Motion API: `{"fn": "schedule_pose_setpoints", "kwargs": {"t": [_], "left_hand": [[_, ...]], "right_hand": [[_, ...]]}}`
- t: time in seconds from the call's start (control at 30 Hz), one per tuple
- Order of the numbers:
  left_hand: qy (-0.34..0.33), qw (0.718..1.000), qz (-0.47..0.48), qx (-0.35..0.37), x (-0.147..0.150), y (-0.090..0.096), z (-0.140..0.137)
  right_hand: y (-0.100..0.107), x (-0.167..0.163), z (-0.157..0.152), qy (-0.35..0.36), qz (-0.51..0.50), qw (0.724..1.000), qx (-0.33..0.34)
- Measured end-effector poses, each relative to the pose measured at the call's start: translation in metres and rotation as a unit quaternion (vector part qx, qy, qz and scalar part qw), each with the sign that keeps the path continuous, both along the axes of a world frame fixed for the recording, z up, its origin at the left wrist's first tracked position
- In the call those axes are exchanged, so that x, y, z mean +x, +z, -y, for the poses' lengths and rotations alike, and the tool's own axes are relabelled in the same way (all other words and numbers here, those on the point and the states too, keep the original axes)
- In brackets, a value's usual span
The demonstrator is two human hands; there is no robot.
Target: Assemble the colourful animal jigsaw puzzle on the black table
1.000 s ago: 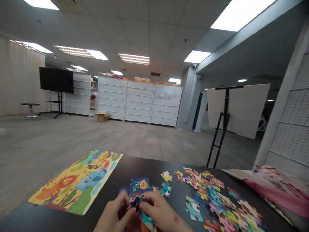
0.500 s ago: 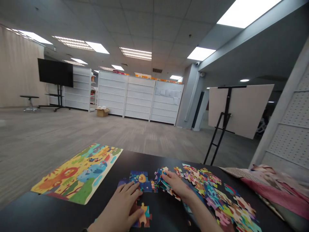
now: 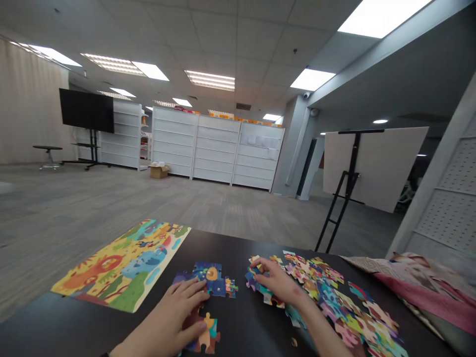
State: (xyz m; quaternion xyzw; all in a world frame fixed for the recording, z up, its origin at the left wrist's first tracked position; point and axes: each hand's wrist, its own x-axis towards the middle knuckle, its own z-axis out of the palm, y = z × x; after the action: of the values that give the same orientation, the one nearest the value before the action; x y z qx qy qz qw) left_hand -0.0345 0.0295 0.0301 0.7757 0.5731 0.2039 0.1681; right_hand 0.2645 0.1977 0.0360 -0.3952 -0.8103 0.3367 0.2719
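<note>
Deep blue fills a puzzle section (image 3: 219, 285), broken by a round orange shape, against a black table (image 3: 256, 332); loose pieces (image 3: 329, 292) mix pink, yellow, teal and purple. A picture sheet (image 3: 122, 267) glows yellow, orange, blue and green, beside streaky grey carpet (image 3: 223, 203) and a pink-and-beige cloth (image 3: 427, 292).

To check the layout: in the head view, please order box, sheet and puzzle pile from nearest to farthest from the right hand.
From the right hand:
1. Puzzle pile: just right of it.
2. Sheet: off to the left.
3. Box: far across the floor.
</note>
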Motion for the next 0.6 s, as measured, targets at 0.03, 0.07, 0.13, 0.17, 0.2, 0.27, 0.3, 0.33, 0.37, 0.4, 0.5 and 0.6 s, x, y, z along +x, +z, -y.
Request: {"fn": "schedule_pose_setpoints", "kwargs": {"t": [0.03, 0.07, 0.13, 0.17, 0.2, 0.27, 0.3, 0.33, 0.37, 0.4, 0.5, 0.6], "left_hand": [[0.001, 1.000, 0.001, -0.002, 0.000, 0.000, 0.001], [0.002, 1.000, 0.000, -0.004, 0.000, 0.001, 0.001], [0.006, 1.000, -0.007, -0.011, 0.001, 0.002, 0.002], [0.008, 1.000, -0.009, -0.014, 0.001, 0.002, 0.002], [0.009, 1.000, -0.010, -0.014, 0.001, 0.001, 0.002], [0.008, 1.000, -0.009, -0.009, 0.000, -0.002, 0.001], [0.007, 1.000, -0.008, -0.004, -0.001, -0.004, 0.000], [0.006, 1.000, -0.008, 0.004, -0.002, -0.007, -0.001], [0.005, 1.000, -0.010, 0.010, -0.003, -0.009, -0.002], [0.004, 1.000, -0.013, 0.014, -0.004, -0.012, -0.003], [0.006, 1.000, -0.025, 0.017, -0.005, -0.018, -0.005], [0.006, 0.999, -0.036, 0.020, -0.006, -0.021, -0.006]], "right_hand": [[0.000, -0.003, 0.002, 0.008, 0.002, 1.000, 0.005], [0.000, -0.005, 0.004, 0.010, 0.003, 1.000, 0.003], [-0.001, -0.008, 0.007, 0.003, 0.001, 1.000, -0.010], [-0.001, -0.008, 0.009, -0.002, -0.002, 1.000, -0.016], [-0.001, -0.009, 0.009, -0.006, -0.002, 1.000, -0.019], [-0.002, -0.009, 0.010, -0.007, 0.002, 1.000, -0.015], [-0.002, -0.009, 0.009, -0.007, 0.005, 1.000, -0.007], [-0.002, -0.008, 0.007, -0.009, 0.005, 1.000, 0.003], [-0.002, -0.006, 0.004, -0.019, -0.007, 1.000, 0.014], [-0.001, -0.004, 0.001, -0.038, -0.028, 0.999, 0.024], [0.001, 0.007, -0.015, -0.134, -0.115, 0.983, 0.048], [0.002, 0.019, -0.030, -0.214, -0.151, 0.963, 0.057]]}}
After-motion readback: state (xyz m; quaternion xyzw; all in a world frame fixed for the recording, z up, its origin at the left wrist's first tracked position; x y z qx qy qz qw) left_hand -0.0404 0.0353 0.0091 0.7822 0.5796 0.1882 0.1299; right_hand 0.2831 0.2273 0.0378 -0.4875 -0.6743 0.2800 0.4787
